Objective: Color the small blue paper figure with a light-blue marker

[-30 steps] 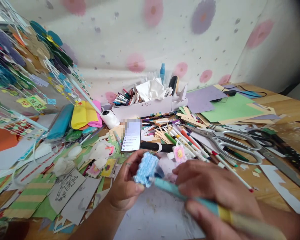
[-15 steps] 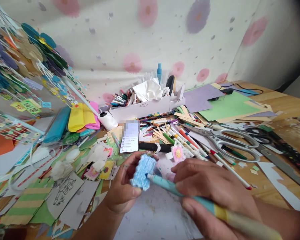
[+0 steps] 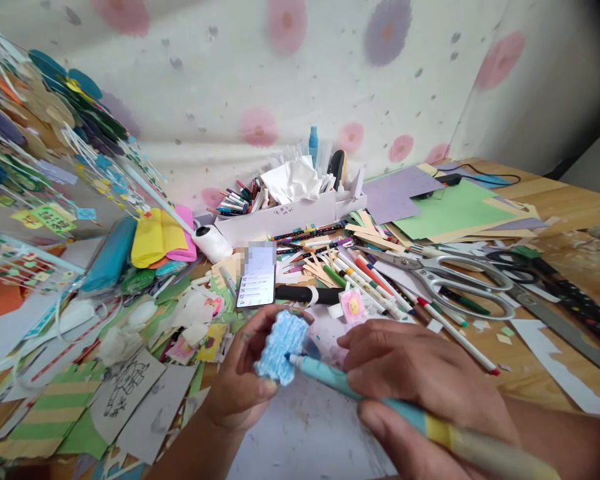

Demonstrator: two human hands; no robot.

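Note:
My left hand point(image 3: 243, 380) pinches a small paper cut-out scribbled light blue point(image 3: 281, 347), holding it upright above the table. My right hand point(image 3: 425, 387) is wrapped round a teal marker with a yellow band point(image 3: 380, 403). The marker's tip rests against the lower right edge of the blue cut-out. Both hands hover over a white sheet point(image 3: 305, 433) at the near edge of the table.
A phone point(image 3: 257, 281) lies just beyond my hands, beside a black marker point(image 3: 305, 293). Large scissors point(image 3: 450, 280), loose pens and coloured paper sheets point(image 3: 450, 210) cover the right. A white box of pens point(image 3: 290, 210) stands at the back. Paper scraps and hanging decorations crowd the left.
The blue cut-out has turned slightly in my left hand and the marker tip has slid along its lower edge. The view has shifted a little down and right.

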